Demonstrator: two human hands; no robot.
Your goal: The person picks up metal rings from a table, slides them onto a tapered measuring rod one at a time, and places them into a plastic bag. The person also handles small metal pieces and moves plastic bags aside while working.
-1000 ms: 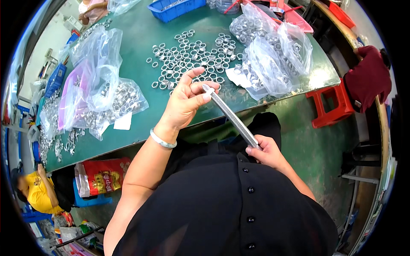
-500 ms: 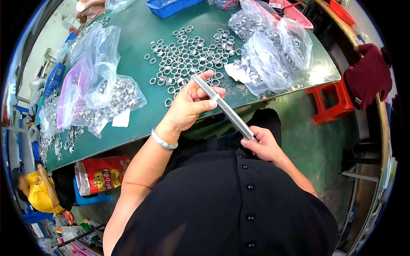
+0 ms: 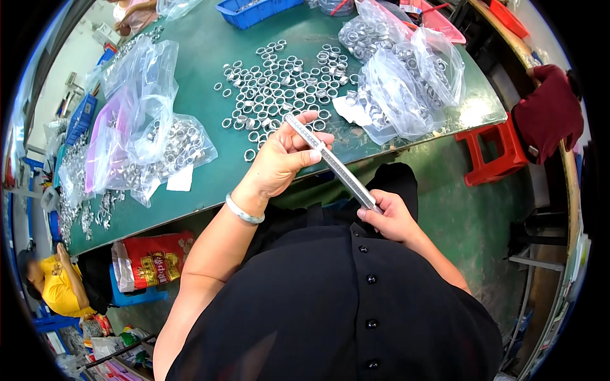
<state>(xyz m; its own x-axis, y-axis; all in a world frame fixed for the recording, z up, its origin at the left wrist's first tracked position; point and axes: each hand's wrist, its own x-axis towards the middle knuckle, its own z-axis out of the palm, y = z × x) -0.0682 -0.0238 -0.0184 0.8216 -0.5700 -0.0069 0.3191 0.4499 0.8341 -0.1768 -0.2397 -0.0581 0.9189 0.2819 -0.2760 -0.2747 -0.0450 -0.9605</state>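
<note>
A tapered metal ring mandrel [image 3: 346,176] with marks along its length slants between my hands over the table's near edge. My right hand [image 3: 391,214] is closed round its thick lower end. A small silvery ring [image 3: 320,146] sits round the mandrel, partly covered by my fingers. My left hand [image 3: 279,159] pinches at that ring with thumb and fingers, and the mandrel's thin end rests by the fingers. Just beyond lie many loose silver rings [image 3: 273,95], spread over the green table [image 3: 197,70].
Clear bags of rings [image 3: 397,95] lie at the right, beside a pink tray [image 3: 445,25]. More bagged rings [image 3: 178,140] and a purple basin [image 3: 108,140] are at the left. A blue tray [image 3: 254,13] stands at the back. Red stool [image 3: 492,152] and co-workers flank the table.
Hardly anything differs: the mandrel has turned slightly in my hands, its marked face catching the light differently. Both hands keep their hold in nearly the same place.
</note>
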